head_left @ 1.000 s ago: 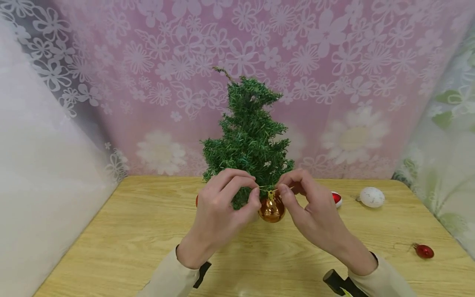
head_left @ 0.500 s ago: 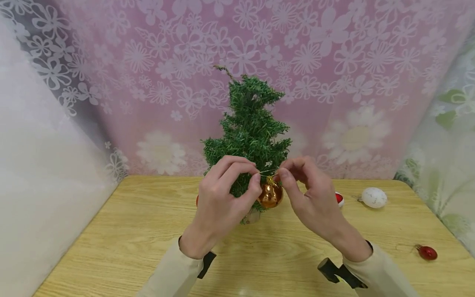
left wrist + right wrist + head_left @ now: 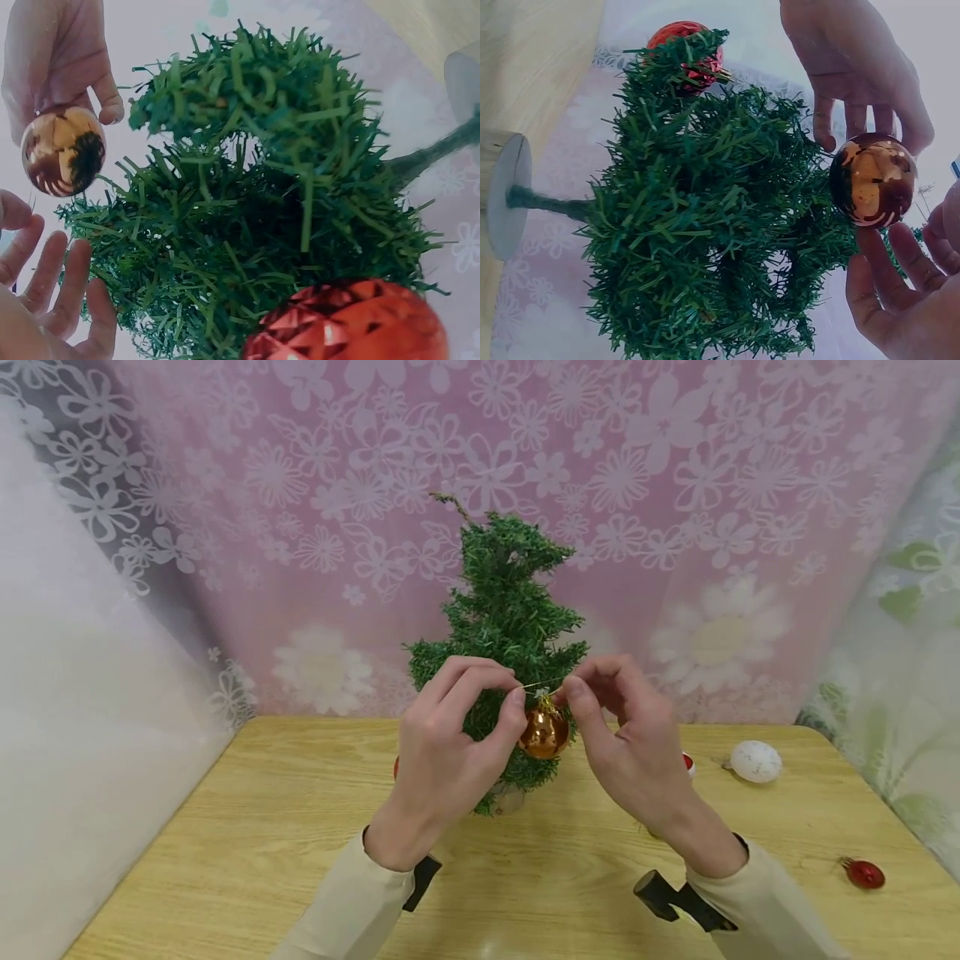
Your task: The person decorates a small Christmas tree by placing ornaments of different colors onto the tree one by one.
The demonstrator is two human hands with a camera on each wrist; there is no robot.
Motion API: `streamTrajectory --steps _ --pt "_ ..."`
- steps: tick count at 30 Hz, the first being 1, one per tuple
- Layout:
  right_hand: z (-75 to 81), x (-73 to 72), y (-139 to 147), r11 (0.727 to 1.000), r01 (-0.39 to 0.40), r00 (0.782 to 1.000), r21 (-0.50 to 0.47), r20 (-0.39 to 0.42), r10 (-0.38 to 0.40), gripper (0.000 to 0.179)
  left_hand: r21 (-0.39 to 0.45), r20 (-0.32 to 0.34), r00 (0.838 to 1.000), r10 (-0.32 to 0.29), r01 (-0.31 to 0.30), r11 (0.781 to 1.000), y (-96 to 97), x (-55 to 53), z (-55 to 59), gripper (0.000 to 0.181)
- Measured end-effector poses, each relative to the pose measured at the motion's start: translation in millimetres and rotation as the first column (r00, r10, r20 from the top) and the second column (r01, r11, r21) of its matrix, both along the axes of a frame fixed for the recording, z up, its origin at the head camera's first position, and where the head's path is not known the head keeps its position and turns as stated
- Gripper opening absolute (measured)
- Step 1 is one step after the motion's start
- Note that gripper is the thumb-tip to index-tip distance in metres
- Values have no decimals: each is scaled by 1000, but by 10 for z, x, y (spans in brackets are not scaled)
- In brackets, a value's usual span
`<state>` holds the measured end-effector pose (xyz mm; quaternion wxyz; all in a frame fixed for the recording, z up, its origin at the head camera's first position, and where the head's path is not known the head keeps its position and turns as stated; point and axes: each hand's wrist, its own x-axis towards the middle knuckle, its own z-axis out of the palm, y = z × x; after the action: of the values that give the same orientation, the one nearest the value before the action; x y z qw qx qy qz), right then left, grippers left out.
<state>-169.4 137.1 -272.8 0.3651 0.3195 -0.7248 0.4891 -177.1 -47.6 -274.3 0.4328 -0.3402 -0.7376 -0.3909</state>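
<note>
A shiny copper-gold bauble (image 3: 543, 732) hangs by a thin gold loop before the small artificial Christmas tree (image 3: 510, 602). My left hand (image 3: 457, 735) pinches the loop's left side between thumb and forefinger. From the right, my right hand (image 3: 633, 743) pinches the other side, so the string is spread between both hands. In the left wrist view the bauble (image 3: 64, 151) shows beside the branches. A red faceted bauble (image 3: 349, 322) sits low at the tree in that view; in the head view my left hand mostly hides it.
On the right of the wooden table (image 3: 300, 827) lie a white speckled bauble (image 3: 756, 762) and a small red bauble (image 3: 864, 873). A red-and-white bauble (image 3: 688, 764) is partly behind my right hand. The tree stands on a round wooden base (image 3: 508, 799). A flowered pink curtain (image 3: 322, 527) hangs behind.
Both hands have risen with the copper-gold bauble, from near the tree's base up in front of its lower branches. The loop stays pinched on both sides, and the tree's base is now uncovered.
</note>
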Motion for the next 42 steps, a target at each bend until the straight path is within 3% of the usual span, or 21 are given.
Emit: streamTrajectory --steps 7,13,18,25,31,37,42 --pt "74 -28 -20 999 43 996 -18 74 -41 7 18 16 1000 13 -14 1000 32 -37 82 8" --pt "81 -72 -35 997 80 989 -10 125 -78 9 6 76 997 35 -36 999 41 -61 137 8" --pt "70 -104 -47 996 91 978 -1 190 -89 9 -40 103 990 96 -92 995 54 -73 156 8" --pt "64 -131 -36 994 97 952 43 286 -105 11 -176 1 973 232 -228 958 46 -90 178 7" --pt "48 -104 -5 994 68 939 90 331 -94 11 -221 -70 966 249 -258 941 -3 -77 145 9" --pt "21 -48 101 993 45 951 113 300 -77 8 -209 -130 955 268 -291 934 -101 -14 73 11" --pt "-70 28 345 986 67 971 155 216 -100 15 -195 -127 944 305 -325 925 -186 75 -24 18"
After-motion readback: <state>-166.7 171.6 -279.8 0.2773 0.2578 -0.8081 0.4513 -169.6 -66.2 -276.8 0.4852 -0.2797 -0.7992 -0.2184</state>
